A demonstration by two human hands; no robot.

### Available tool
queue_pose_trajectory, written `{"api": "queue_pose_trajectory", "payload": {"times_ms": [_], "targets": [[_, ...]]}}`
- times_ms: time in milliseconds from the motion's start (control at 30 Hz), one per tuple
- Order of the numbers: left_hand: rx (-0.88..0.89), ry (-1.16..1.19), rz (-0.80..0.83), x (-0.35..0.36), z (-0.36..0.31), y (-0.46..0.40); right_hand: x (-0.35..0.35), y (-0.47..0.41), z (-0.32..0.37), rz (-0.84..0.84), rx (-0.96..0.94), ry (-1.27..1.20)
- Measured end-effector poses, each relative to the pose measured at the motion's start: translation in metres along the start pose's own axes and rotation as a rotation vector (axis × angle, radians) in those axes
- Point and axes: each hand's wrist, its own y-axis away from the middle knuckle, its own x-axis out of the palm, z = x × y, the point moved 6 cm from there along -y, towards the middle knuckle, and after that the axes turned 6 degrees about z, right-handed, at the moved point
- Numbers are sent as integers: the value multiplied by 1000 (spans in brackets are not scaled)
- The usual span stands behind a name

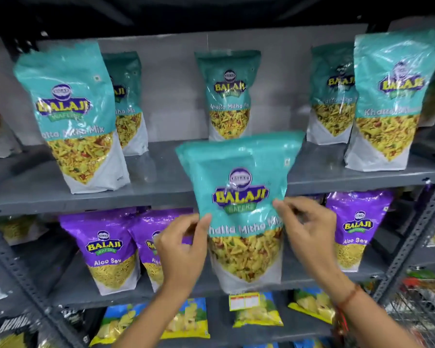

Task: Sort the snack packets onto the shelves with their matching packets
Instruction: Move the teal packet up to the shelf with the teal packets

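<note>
Head view: both hands hold one teal Khatta Mitha Mix packet (239,197) upright in front of the grey metal shelf (161,187), its top overlapping the shelf's front edge. Left hand (180,249) pinches the packet's left edge between thumb and fingers; right hand (309,229) pinches its right edge the same way. Matching teal packets (73,116) stand on that shelf, left, centre and right. Below, purple Aloo Sev packets (111,249) stand on the next shelf, with yellow-and-blue packets (258,310) lower still.
</note>
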Motion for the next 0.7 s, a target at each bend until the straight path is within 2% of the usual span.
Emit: {"api": "queue_pose_trajectory", "payload": {"times_ms": [100, 233, 433, 600, 700], "targets": [[91, 12, -54, -2, -29, -62, -3, -59, 38, -62, -96, -34], [108, -15, -50, 5, -41, -138, 7, -130, 61, -63, -183, -54], [92, -155, -72, 18, -23, -195, 35, -181, 39, -21, -203, 44], [90, -250, -83, 26, -2, -205, 56, -200, 6, 3, -153, 118], [86, -287, -60, 29, 7, -207, 63, -203, -2, 46, -114, 82]]}}
